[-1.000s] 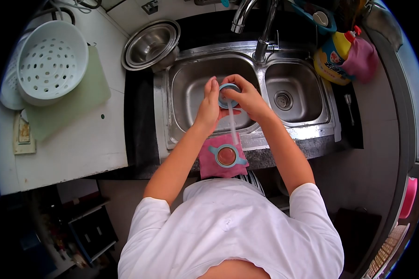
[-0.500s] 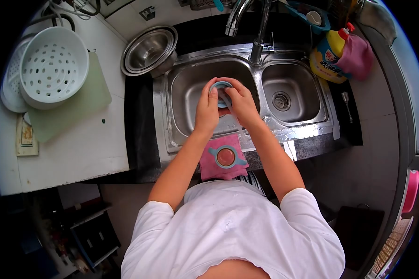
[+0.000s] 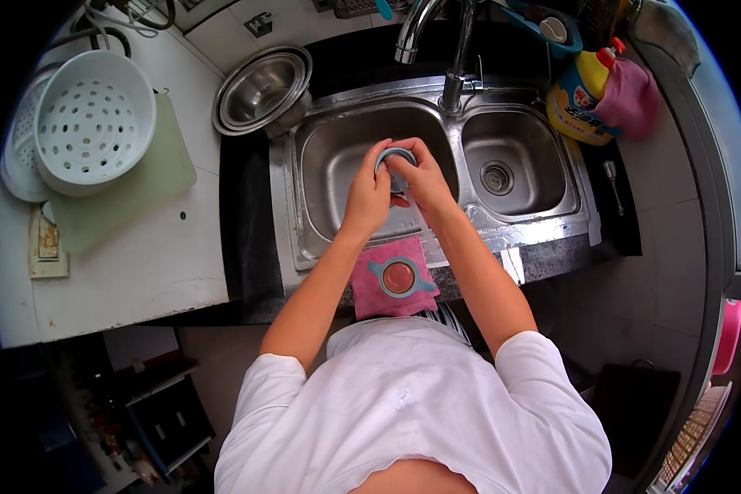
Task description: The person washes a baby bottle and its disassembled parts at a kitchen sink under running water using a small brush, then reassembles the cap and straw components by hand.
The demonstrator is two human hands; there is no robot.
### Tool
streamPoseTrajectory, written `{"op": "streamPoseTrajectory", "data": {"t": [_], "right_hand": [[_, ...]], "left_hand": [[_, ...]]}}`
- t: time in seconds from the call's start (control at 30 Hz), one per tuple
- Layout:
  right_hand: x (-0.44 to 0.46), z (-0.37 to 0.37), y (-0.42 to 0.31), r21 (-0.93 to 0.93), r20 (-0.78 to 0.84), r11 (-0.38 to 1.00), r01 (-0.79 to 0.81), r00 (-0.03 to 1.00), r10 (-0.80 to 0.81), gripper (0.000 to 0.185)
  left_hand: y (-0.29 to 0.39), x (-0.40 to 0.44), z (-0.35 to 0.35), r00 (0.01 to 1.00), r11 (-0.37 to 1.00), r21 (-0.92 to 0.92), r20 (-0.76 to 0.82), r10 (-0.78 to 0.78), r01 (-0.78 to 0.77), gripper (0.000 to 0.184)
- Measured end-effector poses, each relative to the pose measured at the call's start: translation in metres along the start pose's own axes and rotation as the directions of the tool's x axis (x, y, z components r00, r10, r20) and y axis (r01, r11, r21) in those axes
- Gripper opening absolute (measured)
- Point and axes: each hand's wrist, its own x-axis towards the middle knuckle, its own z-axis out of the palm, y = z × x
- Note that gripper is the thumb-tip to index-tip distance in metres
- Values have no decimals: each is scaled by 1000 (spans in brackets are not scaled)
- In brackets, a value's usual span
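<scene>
Over the large sink basin [image 3: 325, 177], both hands are wrapped round a small round light-blue lid [image 3: 394, 155]. My left hand [image 3: 368, 193] grips its left side. The fingers of my right hand [image 3: 426, 183] hold the right side, with the thumb across the inside. A pale, translucent strip or tube hangs below the lid, partly hidden by the right hand. On the front edge of the sink, a pink cloth [image 3: 370, 298] lies under a round cup [image 3: 398, 277] with a blue rim and two blue handles.
The faucet [image 3: 453, 82] rises behind the two basins. Steel bowls [image 3: 263, 90] sit at the back left, and a white colander [image 3: 95, 119] rests further left near a green board [image 3: 132, 193]. A yellow detergent bottle [image 3: 580, 95] with a pink cloth stands at right.
Both hands have shifted slightly left with the lid, and the lid has turned to a steeper tilt. The hanging strip shows less now. The view has moved slightly.
</scene>
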Motion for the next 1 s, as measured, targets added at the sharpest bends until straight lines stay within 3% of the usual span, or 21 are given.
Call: {"op": "streamPoseTrajectory", "data": {"t": [0.17, 0.37, 0.53, 1.0], "right_hand": [[4, 6, 3, 13, -93, 1000, 18, 995, -17, 14], [11, 11, 12, 37, -187, 993, 108, 977, -99, 14], [18, 15, 21, 86, -197, 977, 196, 964, -176, 16], [25, 11, 32, 23, -230, 982, 190, 956, -179, 18]], "left_hand": [[-7, 3, 1, 999, 994, 103, -20, 45, -42, 32], [-12, 10, 9, 991, 993, -116, -130, -32, 17, 28], [-20, 17, 15, 971, 941, -335, -237, -36, -47, 27], [-40, 28, 19, 948, 947, -317, -313, -51, -54, 29]]}}
